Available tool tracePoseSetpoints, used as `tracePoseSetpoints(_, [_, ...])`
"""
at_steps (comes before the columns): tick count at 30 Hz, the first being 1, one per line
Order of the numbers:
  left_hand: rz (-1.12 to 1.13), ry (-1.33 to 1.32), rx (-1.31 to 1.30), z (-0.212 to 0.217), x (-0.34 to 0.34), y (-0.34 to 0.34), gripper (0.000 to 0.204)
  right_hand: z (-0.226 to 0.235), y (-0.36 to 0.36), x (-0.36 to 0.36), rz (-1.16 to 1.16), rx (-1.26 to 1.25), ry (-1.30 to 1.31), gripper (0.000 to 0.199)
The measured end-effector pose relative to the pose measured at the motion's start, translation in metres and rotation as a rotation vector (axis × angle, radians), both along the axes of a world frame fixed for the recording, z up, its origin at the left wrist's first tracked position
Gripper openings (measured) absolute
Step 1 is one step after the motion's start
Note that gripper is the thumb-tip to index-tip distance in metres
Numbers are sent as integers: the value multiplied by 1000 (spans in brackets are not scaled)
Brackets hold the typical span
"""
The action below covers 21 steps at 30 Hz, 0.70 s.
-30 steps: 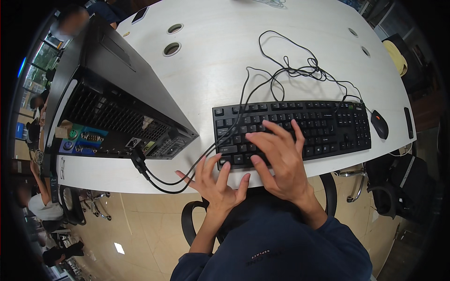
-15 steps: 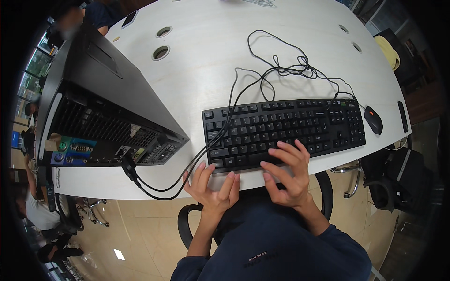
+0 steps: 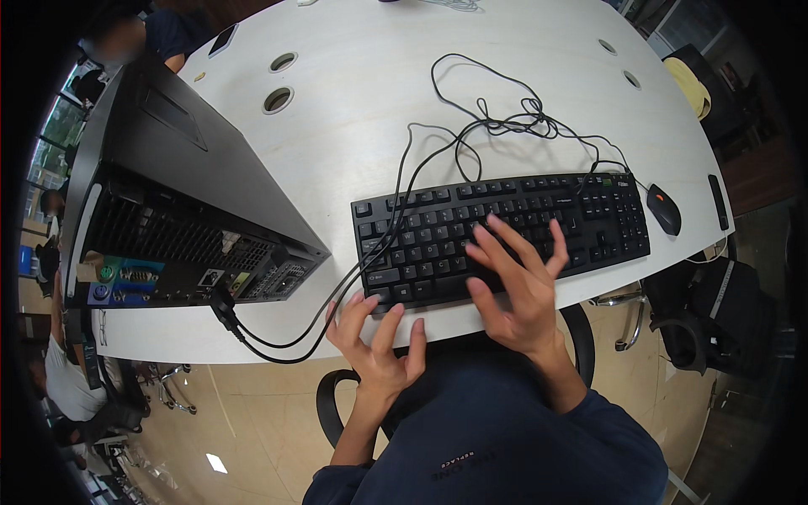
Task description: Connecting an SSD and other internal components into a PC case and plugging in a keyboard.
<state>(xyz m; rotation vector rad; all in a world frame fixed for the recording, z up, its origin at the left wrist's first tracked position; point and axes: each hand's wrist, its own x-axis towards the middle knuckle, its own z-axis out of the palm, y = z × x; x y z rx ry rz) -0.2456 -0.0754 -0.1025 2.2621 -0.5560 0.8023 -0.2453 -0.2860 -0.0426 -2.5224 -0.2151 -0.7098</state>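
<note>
A black keyboard (image 3: 438,231) lies near the front edge of the white table (image 3: 370,109). My right hand (image 3: 518,286) hovers over its lower middle keys, fingers spread, holding nothing. At the table's front edge, just below the keyboard's left corner, is my left hand (image 3: 379,345), with its fingers apart and empty. Black cables (image 3: 404,194) cross the left part of the keyboard and run to the back of a black desktop computer case (image 3: 168,210) lying on the table's left side.
A black mouse (image 3: 663,209) sits right of the keyboard, with tangled cable (image 3: 513,122) behind it. Round cable holes (image 3: 278,99) mark the table. A black bag (image 3: 715,311) stands on the floor at right. Other people are at the left edge.
My right hand has lifted from the keyboard's near edge and spread over the keys. My left hand stays at the table edge. The view has shifted slightly.
</note>
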Motion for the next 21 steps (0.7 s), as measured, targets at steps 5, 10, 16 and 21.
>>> tracePoseSetpoints(5, [56, 199, 515, 38, 5, -25, 41, 0, -5, -13, 48, -10, -95, 36])
tracePoseSetpoints(10, [11, 137, 238, 34, 1, -24, 40, -2, -7, -2, 7, 93, -311, 46])
tracePoseSetpoints(16, [-21, 23, 117, 13, -21, -20, 37, -7, -9, 6, 4, 106, -248, 56])
tracePoseSetpoints(21, [0, -11, -11, 5, -29, -9, 38, 28, 14, 22, 125, 185, -180, 56])
